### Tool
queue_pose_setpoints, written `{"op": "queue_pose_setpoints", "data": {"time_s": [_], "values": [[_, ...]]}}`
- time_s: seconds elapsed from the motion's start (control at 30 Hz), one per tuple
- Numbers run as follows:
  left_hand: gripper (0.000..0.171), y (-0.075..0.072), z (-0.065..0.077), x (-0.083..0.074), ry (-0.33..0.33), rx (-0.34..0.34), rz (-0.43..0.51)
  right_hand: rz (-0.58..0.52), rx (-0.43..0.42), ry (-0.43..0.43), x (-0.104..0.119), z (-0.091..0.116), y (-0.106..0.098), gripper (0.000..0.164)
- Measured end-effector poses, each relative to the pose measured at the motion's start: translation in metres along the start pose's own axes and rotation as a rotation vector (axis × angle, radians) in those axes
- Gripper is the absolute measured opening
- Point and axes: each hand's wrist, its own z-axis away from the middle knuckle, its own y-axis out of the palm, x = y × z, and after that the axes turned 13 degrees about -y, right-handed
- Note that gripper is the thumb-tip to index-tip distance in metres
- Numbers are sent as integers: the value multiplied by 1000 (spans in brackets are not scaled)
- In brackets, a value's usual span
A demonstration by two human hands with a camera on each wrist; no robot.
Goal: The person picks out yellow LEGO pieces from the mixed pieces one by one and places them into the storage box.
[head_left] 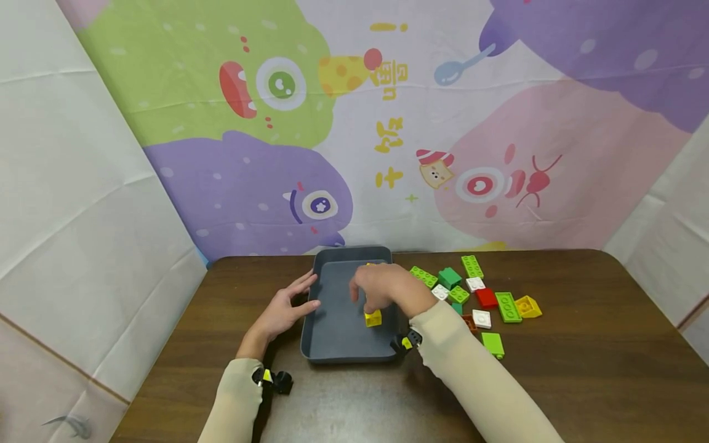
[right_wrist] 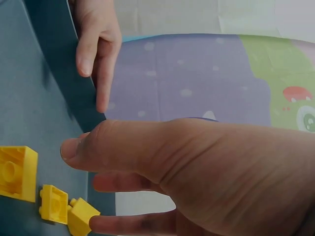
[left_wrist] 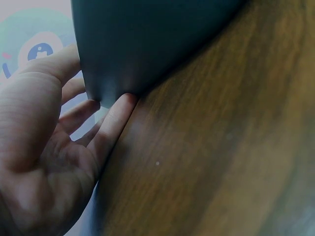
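My left hand (head_left: 284, 312) grips the left wall of the dark grey tray (head_left: 338, 341), its thumb over the rim and the other fingers against the outer wall. Over the tray's right half is my right hand (head_left: 382, 287), fingers pointing down, with no brick in its grasp. In the right wrist view, several yellow bricks lie in the tray: a larger brick (right_wrist: 22, 172), a small brick (right_wrist: 53, 203) and a sloped-looking brick (right_wrist: 82, 216). A right fingertip (right_wrist: 98, 224) is at the sloped-looking one; whether it presses is unclear. In the head view the right hand partly covers these bricks.
Loose bricks lie right of the tray on the brown wooden table (head_left: 598, 344): a red brick (head_left: 487, 298), a light green plate (head_left: 508, 307), a white brick (head_left: 481, 319), a dark green brick (head_left: 450, 278) and a yellow brick (head_left: 528, 306), among others. Behind hangs a cartoon-printed cloth (head_left: 388, 221).
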Motion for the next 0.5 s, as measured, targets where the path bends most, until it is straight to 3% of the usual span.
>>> {"op": "queue_pose_setpoints", "data": {"time_s": [0.13,0.2,0.5], "values": [[75,-1,17,-35,-35,16,4,17,-1,14,-1,1,-3,31],[73,-1,21,-45,-61,24,19,29,-4,13,-2,1,-3,31],[71,-1,21,-46,-80,26,18,43,-31,1,-4,8,-5,35]]}}
